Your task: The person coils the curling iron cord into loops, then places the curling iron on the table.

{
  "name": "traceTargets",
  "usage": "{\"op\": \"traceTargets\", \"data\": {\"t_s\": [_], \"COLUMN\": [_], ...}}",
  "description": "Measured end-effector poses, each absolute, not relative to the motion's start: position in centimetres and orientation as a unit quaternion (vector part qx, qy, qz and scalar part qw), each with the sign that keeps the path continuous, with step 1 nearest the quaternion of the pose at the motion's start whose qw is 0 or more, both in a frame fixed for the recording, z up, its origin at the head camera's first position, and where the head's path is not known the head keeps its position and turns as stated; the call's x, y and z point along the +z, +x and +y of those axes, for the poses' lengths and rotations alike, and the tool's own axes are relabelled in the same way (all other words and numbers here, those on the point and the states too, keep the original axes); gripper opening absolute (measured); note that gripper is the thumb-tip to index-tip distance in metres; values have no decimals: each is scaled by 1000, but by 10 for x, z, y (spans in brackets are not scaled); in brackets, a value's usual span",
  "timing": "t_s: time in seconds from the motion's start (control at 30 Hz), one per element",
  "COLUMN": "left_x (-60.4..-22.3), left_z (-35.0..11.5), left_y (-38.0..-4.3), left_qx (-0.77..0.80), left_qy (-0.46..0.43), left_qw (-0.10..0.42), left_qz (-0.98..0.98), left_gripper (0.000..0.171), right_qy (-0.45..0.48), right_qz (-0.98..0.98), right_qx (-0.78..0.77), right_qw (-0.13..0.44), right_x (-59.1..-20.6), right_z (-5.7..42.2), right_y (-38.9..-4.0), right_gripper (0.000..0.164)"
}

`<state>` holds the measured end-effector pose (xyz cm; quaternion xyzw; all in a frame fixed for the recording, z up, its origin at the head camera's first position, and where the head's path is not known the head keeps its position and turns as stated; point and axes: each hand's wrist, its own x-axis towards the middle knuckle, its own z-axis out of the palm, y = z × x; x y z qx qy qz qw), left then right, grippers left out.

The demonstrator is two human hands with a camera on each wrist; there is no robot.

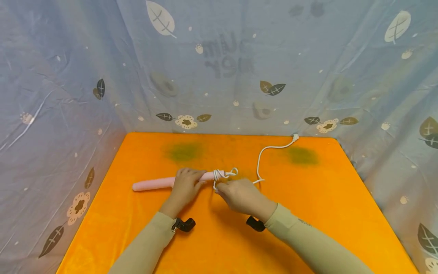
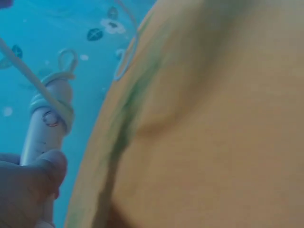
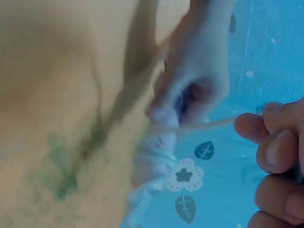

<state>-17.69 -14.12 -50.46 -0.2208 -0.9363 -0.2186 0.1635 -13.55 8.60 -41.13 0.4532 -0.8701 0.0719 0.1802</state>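
A slim pink hair iron (image 1: 152,184) lies across the orange cloth, its cord end to the right. My left hand (image 1: 186,187) grips it around the middle; in the left wrist view the thumb rests just below a round button on the handle (image 2: 42,130). White cord (image 1: 218,174) wraps several turns around the handle's end, with a small loop standing out beyond it. Close to those turns, my right hand (image 1: 244,196) pinches the cord between thumb and forefinger. In the right wrist view a stretch of cord (image 3: 209,125) runs taut from these fingers to the handle.
The rest of the cord (image 1: 259,161) trails to the back right, ending in a white plug (image 1: 295,137) near the back edge. Patterned curtains (image 1: 236,76) stand behind and at both sides of the orange-covered table (image 1: 308,198). A black wrist mount (image 1: 184,225) hangs at each wrist.
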Motion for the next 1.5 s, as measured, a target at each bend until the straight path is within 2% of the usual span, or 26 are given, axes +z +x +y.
{"op": "traceTargets", "data": {"t_s": [0.17, 0.43, 0.73, 1.0, 1.2, 1.37, 1.5], "left_x": [-508, -505, -497, -498, -498, -493, -493], "left_z": [-140, -139, -136, -133, -132, -131, -131], "left_y": [-166, -152, -140, -134, -133, -132, -132], "left_qx": [-207, -203, -223, -209, -210, -216, -211], "left_qy": [-257, -288, -328, -355, -364, -375, -384], "left_qw": [137, 143, 150, 131, 123, 128, 143], "left_qz": [-934, -925, -906, -902, -899, -893, -888], "left_gripper": [37, 37, 35, 36, 36, 35, 35], "right_qy": [467, 464, 462, 410, 386, 381, 368], "right_qz": [-854, -851, -848, -871, -874, -871, -880], "right_qx": [93, 85, 108, 182, 196, 208, 224], "right_qw": [211, 230, 236, 198, 220, 229, 198], "right_x": [-407, -395, -394, -403, -409, -409, -410], "right_z": [92, 100, 107, 116, 117, 113, 115], "right_y": [-143, -154, -167, -181, -188, -190, -193], "right_gripper": [12, 8, 12, 14, 22, 22, 20]}}
